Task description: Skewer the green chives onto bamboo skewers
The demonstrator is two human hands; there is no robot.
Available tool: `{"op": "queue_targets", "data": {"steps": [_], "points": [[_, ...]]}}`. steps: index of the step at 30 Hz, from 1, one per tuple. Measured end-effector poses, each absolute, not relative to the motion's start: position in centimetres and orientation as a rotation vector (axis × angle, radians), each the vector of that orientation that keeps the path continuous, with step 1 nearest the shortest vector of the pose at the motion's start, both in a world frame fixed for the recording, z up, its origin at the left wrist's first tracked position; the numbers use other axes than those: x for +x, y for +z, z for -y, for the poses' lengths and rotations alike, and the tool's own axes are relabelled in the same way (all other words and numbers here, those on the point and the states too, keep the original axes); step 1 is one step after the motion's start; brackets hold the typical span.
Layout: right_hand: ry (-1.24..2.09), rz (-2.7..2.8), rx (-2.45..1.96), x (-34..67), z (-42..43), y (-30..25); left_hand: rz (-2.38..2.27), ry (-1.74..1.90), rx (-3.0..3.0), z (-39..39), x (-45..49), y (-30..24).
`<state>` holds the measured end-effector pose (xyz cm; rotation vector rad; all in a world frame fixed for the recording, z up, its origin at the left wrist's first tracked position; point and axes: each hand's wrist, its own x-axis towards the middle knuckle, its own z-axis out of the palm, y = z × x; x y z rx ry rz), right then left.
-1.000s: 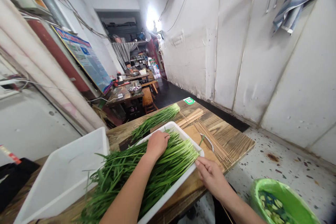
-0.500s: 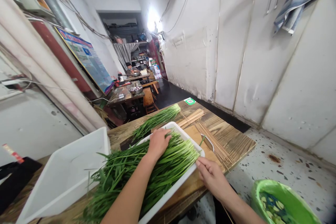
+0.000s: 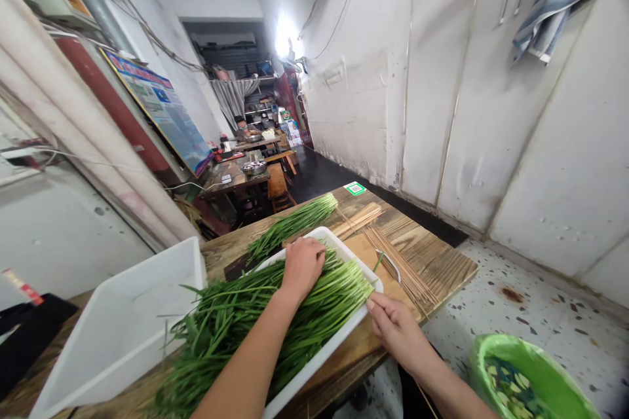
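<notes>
Palm down, left hand (image 3: pixel 302 266) curls into chives (image 3: pixel 236 321); right hand (image 3: pixel 399 332), fingers folded, touches tray (image 3: pixel 324 353) rim.

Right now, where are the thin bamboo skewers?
In the head view, the thin bamboo skewers lie fanned on the wooden table, right of the white plastic tray of green chives and just beyond the right hand.

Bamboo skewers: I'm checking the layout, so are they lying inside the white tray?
No, the bamboo skewers lie on the wooden table beside the white tray.
</notes>
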<state>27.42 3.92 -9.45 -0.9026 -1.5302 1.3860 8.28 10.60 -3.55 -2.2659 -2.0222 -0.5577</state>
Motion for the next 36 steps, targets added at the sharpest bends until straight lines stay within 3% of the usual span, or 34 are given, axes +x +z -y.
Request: {"op": "queue_targets", "data": {"steps": [10, 23, 36], "points": [[1.462, 1.451, -0.878, 27.1, -4.0, -9.5, 2.278, -1.195, -2.568, -8.9, 9.0, -2.2], [1.46, 1.444, -0.884, 27.1, -4.0, -9.3, 2.451, -1.383, -2.567, -8.6, 9.4, -2.2], [1.463, 1.446, -0.881, 27.1, -4.0, -9.2, 2.519, -1.35, -2.552, -8.4, 9.6, -2.0]]}}
